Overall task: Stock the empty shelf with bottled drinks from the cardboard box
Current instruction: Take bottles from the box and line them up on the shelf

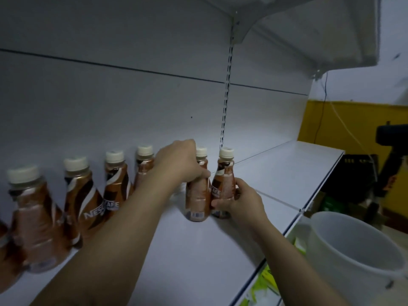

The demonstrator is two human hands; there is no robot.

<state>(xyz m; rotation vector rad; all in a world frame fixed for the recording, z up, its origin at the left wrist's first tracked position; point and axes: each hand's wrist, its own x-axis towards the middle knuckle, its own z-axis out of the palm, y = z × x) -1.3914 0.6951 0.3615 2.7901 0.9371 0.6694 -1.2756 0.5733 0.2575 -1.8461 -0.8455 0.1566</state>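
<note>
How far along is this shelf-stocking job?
Done: a row of bottles stands at the left of the shelf. In hand: the left hand grips one bottle, the right hand a second bottle beside it, both on the shelf. Left: the right stretch holds no bottles; the cardboard box is out of view, so what remains is unknown.

lower left: edge bottle (4,261) cut off, front bottle (33,217) blurred | centre: left hand (178,161) hides held bottle's (197,199) shoulder; right hand (240,202) covers end bottle's (225,180) lower side | right edge: dark object (390,133) unidentifiable
</note>
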